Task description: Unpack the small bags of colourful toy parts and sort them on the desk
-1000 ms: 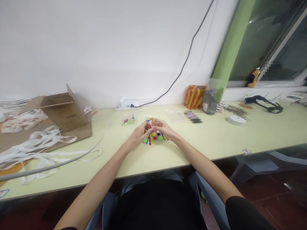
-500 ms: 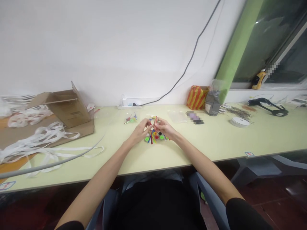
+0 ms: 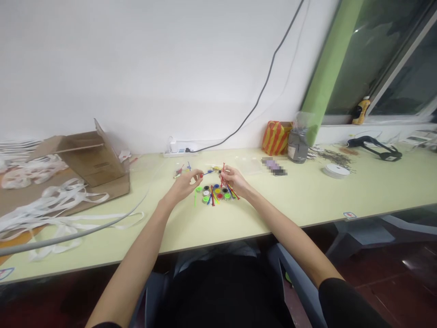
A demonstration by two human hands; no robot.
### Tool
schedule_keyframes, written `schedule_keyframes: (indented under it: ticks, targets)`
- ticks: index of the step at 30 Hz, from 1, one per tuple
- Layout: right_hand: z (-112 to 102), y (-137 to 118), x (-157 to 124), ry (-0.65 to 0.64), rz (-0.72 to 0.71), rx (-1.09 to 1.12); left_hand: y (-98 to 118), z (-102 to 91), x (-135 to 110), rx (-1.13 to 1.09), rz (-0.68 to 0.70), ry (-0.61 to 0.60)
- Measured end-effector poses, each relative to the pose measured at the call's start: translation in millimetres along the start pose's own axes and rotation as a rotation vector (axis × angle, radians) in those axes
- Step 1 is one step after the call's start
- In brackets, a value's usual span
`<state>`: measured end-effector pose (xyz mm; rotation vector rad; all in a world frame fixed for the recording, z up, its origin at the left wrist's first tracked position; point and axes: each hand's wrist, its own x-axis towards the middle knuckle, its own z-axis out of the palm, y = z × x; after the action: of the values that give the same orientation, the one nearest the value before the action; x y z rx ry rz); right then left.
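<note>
At twelve o'clock, coloured discs (image 3: 220, 196) lie with sticks (image 3: 213, 197) among them on the table (image 3: 211, 228), a green stick (image 3: 195, 198) at their nine o'clock. At their ten o'clock the left hand (image 3: 186, 184) pinches a small red piece (image 3: 201, 175); between one and two the right hand (image 3: 235, 181) grips an upright red stick (image 3: 223, 167). Farther off, a packet of parts (image 3: 179, 171) lies at ten, a striped bag (image 3: 275, 138) between one and two.
</note>
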<state>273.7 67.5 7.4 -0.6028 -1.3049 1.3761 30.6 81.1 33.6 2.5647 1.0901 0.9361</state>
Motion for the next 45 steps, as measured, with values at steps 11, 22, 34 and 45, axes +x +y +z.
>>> schedule_keyframes:
  ticks: [11,22,34,45]
  targets:
    - [-1,-1,0,0.024,-0.002,-0.026,-10,0.5,-3,-0.052,-0.009,-0.161]
    - [-1,-4,-1,0.039,0.002,-0.036,-7,-5.7,-4,0.007,0.015,-0.231]
    - [-2,-7,-2,0.045,0.004,-0.047,-9,-5.9,-6,-0.025,-0.071,-0.322]
    - [-8,-3,1,0.019,0.001,-0.039,-10,-4.3,-6,-0.049,-0.083,-0.355]
